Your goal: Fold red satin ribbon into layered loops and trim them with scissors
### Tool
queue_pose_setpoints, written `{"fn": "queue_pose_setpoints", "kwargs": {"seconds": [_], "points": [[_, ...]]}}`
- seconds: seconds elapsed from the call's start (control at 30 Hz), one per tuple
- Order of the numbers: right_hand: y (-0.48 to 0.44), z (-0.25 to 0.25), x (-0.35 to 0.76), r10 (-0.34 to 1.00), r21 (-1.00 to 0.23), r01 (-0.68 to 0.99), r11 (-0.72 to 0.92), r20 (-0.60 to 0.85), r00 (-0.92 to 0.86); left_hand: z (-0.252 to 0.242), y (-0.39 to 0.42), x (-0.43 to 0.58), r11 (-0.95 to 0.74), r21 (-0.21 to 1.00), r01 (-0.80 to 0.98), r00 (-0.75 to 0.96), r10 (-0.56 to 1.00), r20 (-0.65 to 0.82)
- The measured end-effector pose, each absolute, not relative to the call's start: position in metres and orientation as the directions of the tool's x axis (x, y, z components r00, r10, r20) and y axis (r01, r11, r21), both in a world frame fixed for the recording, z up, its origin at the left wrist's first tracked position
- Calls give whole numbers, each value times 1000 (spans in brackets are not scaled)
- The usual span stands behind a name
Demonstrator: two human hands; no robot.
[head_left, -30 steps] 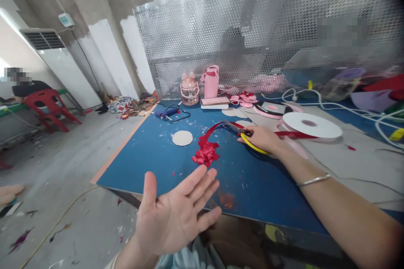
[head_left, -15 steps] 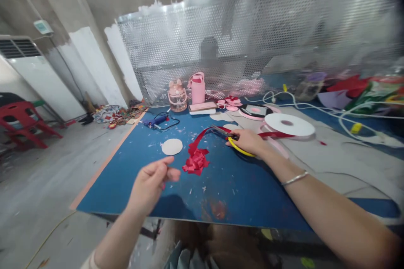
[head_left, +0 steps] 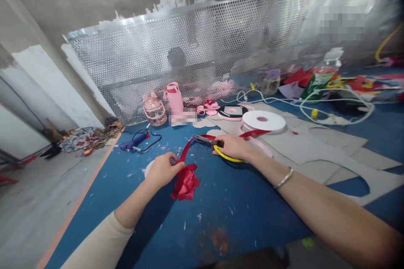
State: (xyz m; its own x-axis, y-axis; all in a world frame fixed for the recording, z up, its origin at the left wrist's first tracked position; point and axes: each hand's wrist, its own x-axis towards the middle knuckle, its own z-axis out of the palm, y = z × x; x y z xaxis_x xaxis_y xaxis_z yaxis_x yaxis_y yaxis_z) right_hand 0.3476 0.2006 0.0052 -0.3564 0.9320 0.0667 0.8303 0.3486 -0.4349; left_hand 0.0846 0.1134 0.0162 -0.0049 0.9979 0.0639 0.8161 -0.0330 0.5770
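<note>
My left hand (head_left: 164, 170) pinches a red ribbon (head_left: 187, 149) between thumb and fingers, just above a folded red ribbon flower (head_left: 186, 183). From there the ribbon arches up and runs right, past the scissors, toward a white ribbon spool (head_left: 264, 120). My right hand (head_left: 232, 147) is closed around scissors (head_left: 217, 145) with yellow-edged handles; their blades point left, close to the ribbon. Whether the blades touch the ribbon I cannot tell. A pale round disc (head_left: 148, 169) lies partly hidden behind my left hand.
A blue glue gun (head_left: 134, 141) with its cord lies at the left. Behind stand a clear pink bottle (head_left: 154, 109) and a pink tumbler (head_left: 174, 100). Cut grey cardboard sheets (head_left: 311, 143) and a white cable (head_left: 284, 100) spread over the right of the blue table (head_left: 246, 206).
My left hand has come in to the ribbon and taken hold of it above the flower. The scissors stay in my right hand. My view has turned to the right.
</note>
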Motion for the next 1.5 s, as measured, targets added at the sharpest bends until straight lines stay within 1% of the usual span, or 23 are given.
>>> {"fn": "queue_pose_setpoints", "kwargs": {"seconds": [0.1, 0.17, 0.27, 0.37, 0.43, 0.5, 0.63, 0.77, 0.87, 0.93, 1.07, 1.17, 1.2, 1.23, 1.3, 1.33, 1.37, 1.4, 1.43, 1.5], "points": [[203, 2, 349, 941, -501, 803, 322, 76, -330, 11, 110, 82, -57, 598, 799, 48, 998, 32], [204, 2, 350, 949, -568, 766, 301, 95, -301, 9, 109, 81, -75, 607, 791, 41, 997, 70], [200, 9, 349, 966, -703, 665, 253, 139, -220, 9, 105, 84, -118, 586, 802, -21, 974, 225], [184, 21, 337, 983, -857, 489, 162, 95, -159, 11, 96, 91, -212, 529, 822, -21, 917, 399], [168, 28, 322, 982, -935, 343, 87, 23, -188, 11, 89, 98, -297, 478, 827, 31, 872, 489], [151, 31, 306, 962, -977, 211, 19, -40, -270, 10, 82, 105, -377, 422, 824, 95, 827, 554], [126, 32, 287, 918, -992, 40, -119, -125, -377, 9, 74, 113, -467, 317, 825, 176, 746, 642], [112, 35, 285, 892, -981, -46, -188, -151, -426, 13, 74, 112, -463, 260, 847, 166, 696, 699], [103, 37, 281, 886, -974, -114, -197, -127, -447, 17, 74, 111, -462, 250, 851, 158, 679, 717], [100, 34, 277, 898, -966, -167, -196, -109, -427, 17, 73, 113, -478, 242, 844, 176, 674, 717], [107, 27, 274, 938, -950, -267, -163, -65, -339, 13, 68, 121, -518, 242, 820, 244, 700, 671], [117, 25, 278, 949, -946, -299, -128, -29, -314, 10, 65, 125, -547, 254, 798, 293, 720, 630], [120, 25, 280, 949, -946, -300, -120, -20, -315, 10, 65, 125, -543, 290, 788, 279, 735, 618], [122, 26, 281, 946, -948, -297, -117, -16, -323, 11, 65, 125, -523, 363, 772, 231, 762, 605], [125, 28, 283, 934, -952, -280, -125, -18, -356, 14, 67, 122, -431, 596, 678, 55, 838, 543], [126, 28, 283, 925, -954, -267, -134, -23, -380, 16, 69, 120, -372, 718, 588, -30, 877, 479], [125, 29, 283, 914, -957, -255, -141, -27, -405, 18, 70, 116, -315, 817, 482, -77, 914, 398], [125, 29, 282, 904, -959, -245, -144, -27, -427, 20, 72, 113, -265, 885, 384, -72, 947, 314], [123, 29, 281, 896, -961, -239, -142, -22, -443, 21, 73, 109, -215, 931, 296, -23, 972, 232], [120, 30, 279, 890, -965, -230, -123, -5, -457, 21, 73, 104, -109, 981, 160, 110, 990, 92]]}}
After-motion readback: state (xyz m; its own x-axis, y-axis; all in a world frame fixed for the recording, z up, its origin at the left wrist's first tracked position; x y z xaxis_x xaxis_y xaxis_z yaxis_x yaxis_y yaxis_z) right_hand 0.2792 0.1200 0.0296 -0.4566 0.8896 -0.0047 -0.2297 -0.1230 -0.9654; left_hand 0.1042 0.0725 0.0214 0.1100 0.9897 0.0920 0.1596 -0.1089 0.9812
